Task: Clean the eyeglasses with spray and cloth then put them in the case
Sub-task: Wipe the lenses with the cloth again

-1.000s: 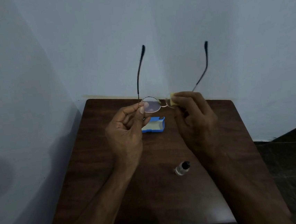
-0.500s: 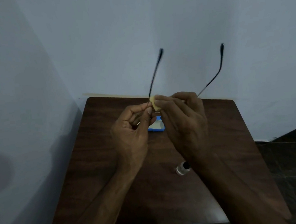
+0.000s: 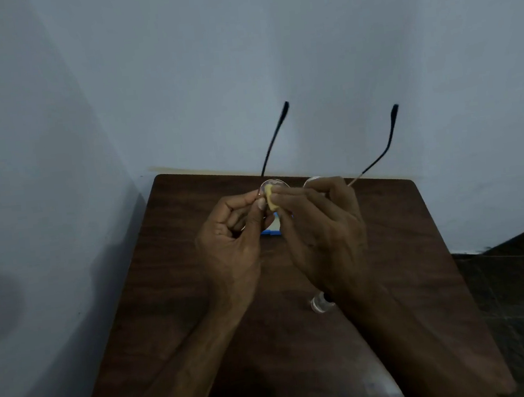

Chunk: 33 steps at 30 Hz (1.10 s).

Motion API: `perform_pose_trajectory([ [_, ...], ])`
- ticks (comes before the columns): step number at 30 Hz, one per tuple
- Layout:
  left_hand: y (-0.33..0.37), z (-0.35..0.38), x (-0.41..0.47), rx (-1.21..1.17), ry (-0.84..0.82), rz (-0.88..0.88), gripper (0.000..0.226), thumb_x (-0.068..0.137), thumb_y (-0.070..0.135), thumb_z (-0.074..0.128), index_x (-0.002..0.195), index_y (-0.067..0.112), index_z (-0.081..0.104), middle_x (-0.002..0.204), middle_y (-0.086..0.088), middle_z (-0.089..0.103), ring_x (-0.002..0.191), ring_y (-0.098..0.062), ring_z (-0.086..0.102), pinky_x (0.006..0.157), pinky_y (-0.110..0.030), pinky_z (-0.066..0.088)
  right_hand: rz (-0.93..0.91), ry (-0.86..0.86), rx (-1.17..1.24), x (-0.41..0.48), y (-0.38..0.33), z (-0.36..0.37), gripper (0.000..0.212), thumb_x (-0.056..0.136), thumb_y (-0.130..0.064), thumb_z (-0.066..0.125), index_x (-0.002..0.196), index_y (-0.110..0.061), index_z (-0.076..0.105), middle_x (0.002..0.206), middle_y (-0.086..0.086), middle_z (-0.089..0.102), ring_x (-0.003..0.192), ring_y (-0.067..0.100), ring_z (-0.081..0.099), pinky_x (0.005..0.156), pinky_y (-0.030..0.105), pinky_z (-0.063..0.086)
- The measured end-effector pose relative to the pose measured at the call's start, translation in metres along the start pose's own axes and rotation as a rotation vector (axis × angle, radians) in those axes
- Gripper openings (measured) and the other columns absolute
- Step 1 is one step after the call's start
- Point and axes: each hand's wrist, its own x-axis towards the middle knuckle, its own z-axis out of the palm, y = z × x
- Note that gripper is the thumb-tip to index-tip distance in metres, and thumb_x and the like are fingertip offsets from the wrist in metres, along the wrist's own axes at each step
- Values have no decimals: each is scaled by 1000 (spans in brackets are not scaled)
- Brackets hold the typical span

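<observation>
fingers (image 3: 289,192), yellow cloth (image 3: 270,199) on round-lensed eyeglasses (image 3: 277,183)

eyeglasses (image 3: 276,183) 1 | cloth (image 3: 271,201) 1 | spray bottle (image 3: 320,303) 1 | case (image 3: 272,229) 1

- We hold the glasses (image 3: 272,184) above the far half of the table (image 3: 168,303), their arms pointing away from us toward the wall (image 3: 272,53).
- Our left hand (image 3: 230,249) pinches the rim of the lens on the left.
- Our right hand (image 3: 325,234), just beside it, presses the cloth (image 3: 270,199) on that lens.
- The case (image 3: 271,230) lies on the table, below and behind our hands.
- The bottle (image 3: 320,303) sits nearer us, beside our right forearm.
</observation>
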Motion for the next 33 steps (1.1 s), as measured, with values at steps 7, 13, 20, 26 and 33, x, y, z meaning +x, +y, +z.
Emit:
perform_pose_trajectory([
  [7, -2, 6, -3, -38, 17, -27, 18, 98, 2, 74, 116, -1, 76, 109, 1, 83, 102, -16, 81, 84, -26, 65, 39, -1, 86, 3, -3, 2, 21, 94, -14, 73, 114, -10, 77, 126, -2, 74, 105, 21, 58, 88, 43, 52],
  [13, -4, 10, -9, 54, 37, 3, 18, 97, 5, 76, 114, -1, 77, 104, 1, 83, 98, -11, 81, 81, -22, 64, 58, 19, 19, 3, 10, -7, 17, 93, -17, 71, 106, -8, 77, 117, 1, 75, 100, 27, 61, 78, 49, 53],
  [20, -7, 12, -11, 80, 35, 24, 15, 99, 11, 75, 113, 9, 78, 106, 10, 82, 99, -8, 80, 82, -22, 64, 23, 1, 92, -11, 7, -10, 19, 95, -17, 69, 113, -12, 73, 124, -6, 69, 105, 20, 55, 85, 44, 53],
  [26, -11, 18, -15, 52, 36, 16, 15, 100, 12, 74, 113, 7, 78, 106, 4, 82, 101, -15, 80, 85, -28, 65, 41, -24, 72, -12, 10, -4, 15, 99, -14, 69, 111, -8, 75, 128, 0, 72, 106, 27, 62, 94, 42, 50],
  [33, -4, 15, -14, 115, 12, 65, 19, 101, 24, 73, 116, 13, 77, 107, 5, 82, 104, -10, 79, 80, -24, 65, -48, 33, 16, -21, 31, -24, 23, 95, -11, 72, 117, -2, 71, 123, 10, 72, 103, 23, 57, 90, 29, 49],
])
